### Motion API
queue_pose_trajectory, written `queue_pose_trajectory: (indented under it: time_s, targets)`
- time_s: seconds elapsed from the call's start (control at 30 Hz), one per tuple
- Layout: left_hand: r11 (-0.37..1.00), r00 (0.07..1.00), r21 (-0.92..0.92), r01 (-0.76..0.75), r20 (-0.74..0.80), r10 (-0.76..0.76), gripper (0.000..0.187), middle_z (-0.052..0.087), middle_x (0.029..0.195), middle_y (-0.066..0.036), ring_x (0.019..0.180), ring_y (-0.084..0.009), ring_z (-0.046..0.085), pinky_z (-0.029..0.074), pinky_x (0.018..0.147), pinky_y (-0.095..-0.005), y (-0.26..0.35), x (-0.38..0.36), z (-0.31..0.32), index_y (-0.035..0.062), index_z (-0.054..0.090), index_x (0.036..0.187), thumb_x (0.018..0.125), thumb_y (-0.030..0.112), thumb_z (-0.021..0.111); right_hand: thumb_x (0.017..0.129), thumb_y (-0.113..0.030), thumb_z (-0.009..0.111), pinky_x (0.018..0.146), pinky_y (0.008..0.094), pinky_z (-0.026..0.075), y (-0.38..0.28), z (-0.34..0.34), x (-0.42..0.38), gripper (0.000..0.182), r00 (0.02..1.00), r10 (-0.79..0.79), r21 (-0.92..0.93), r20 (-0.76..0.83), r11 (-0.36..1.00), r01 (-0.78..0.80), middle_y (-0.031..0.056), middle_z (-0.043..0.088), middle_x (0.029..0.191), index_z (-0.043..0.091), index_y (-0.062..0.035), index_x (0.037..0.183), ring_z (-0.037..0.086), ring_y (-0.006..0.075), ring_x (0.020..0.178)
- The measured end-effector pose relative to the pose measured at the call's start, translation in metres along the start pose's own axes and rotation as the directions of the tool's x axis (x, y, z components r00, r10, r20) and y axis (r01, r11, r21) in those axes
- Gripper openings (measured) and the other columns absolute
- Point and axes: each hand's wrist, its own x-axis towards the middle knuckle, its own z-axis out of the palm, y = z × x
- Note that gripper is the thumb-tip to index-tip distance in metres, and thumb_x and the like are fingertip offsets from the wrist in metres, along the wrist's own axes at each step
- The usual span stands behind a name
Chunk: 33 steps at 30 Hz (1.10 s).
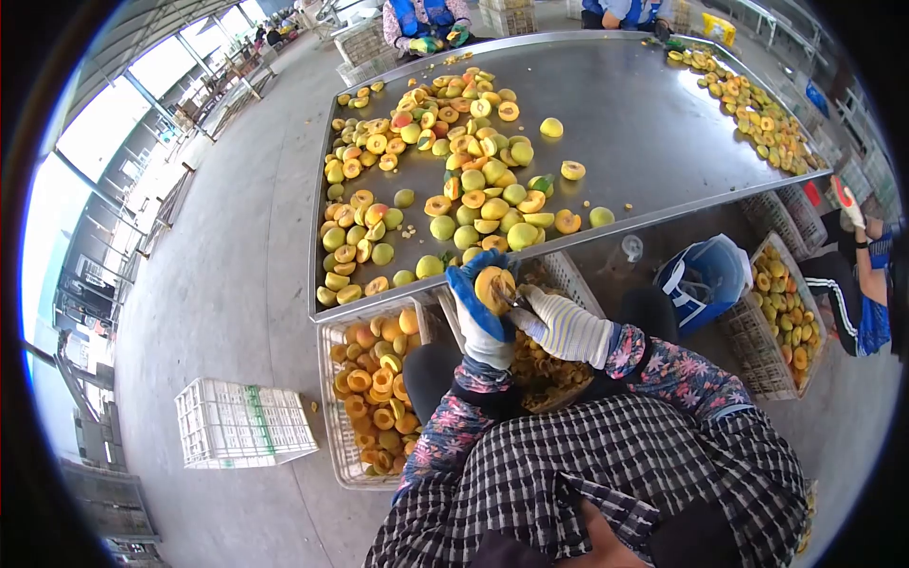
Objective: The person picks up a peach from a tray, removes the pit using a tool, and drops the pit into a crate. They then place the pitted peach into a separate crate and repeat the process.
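Observation:
My left hand (480,317), in a blue and white glove, is closed around a halved yellow peach (494,291) with its cut side up. My right hand (566,328), in a striped white glove, grips a small dark metal pitting tool (512,294) whose tip is at the peach's centre; most of the tool is hidden by the glove. Both hands are just off the near edge of the metal table. Below them a crate holds brown scraps (544,371). Left of it, a white crate (333,431) is filled with peach halves (382,386).
Whole and halved peaches (478,180) are heaped on the steel table (625,114), with more along its right side. A blue bucket (705,284) and a crate of peaches (786,312) stand at right. A white crate (241,426) sits on the floor at left. Co-workers sit around the table.

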Motion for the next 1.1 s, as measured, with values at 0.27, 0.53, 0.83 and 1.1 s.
queue_pose_trajectory:
  time_s: [0.27,0.53,0.83,1.1]
  targets:
    - [0.652,0.794,0.594,-0.471,0.607,0.021,0.047,0.067,0.102,-0.016,0.093,-0.0295,0.067,0.055,0.089,-0.041,0.01,0.018,-0.043,-0.0036,0.054,0.122,0.104,0.039,0.047,0.098,-0.023,0.057,0.064,0.046,0.051,0.003,-0.013,-0.007,0.032,0.962,0.083,-0.197,0.261,0.98,-0.031,0.0232,0.066,0.086,0.05,0.0019,0.118,0.066,0.0407,0.081]
    - [0.767,0.818,0.545,-0.339,0.574,-0.046,0.038,0.069,0.101,-0.014,0.09,-0.0269,0.069,0.056,0.086,-0.0371,0.027,0.027,-0.035,-0.0016,0.05,0.13,0.098,0.018,0.059,0.1,-0.025,0.055,0.07,0.0474,0.052,0.004,-0.025,0.0,0.027,0.974,0.076,-0.228,0.215,0.973,-0.026,0.0226,0.066,0.089,0.054,-0.0034,0.117,0.065,0.0415,0.086]
    - [0.799,0.846,0.497,-0.337,0.532,0.026,0.032,0.067,0.101,-0.017,0.088,-0.0266,0.07,0.059,0.081,-0.0389,0.007,0.024,-0.037,-0.0033,0.05,0.129,0.105,0.018,0.047,0.103,-0.031,0.054,0.065,0.0372,0.05,-0.015,-0.021,-0.005,0.028,0.712,0.502,0.395,0.49,0.601,-0.695,0.0063,0.063,0.08,0.055,-0.0052,0.113,0.064,0.0227,0.07]
    - [0.919,0.862,0.373,0.129,0.416,-0.29,0.046,0.068,0.089,-0.015,0.085,-0.0266,0.069,0.058,0.076,-0.0367,0.016,0.029,-0.028,-0.0085,0.061,0.106,0.105,0.035,0.048,0.102,-0.041,0.051,0.051,0.029,0.048,0.034,0.013,-0.014,0.037,0.996,0.024,0.398,0.091,0.916,-0.058,0.0026,0.061,0.073,0.054,-0.0046,0.111,0.06,0.0154,0.057]
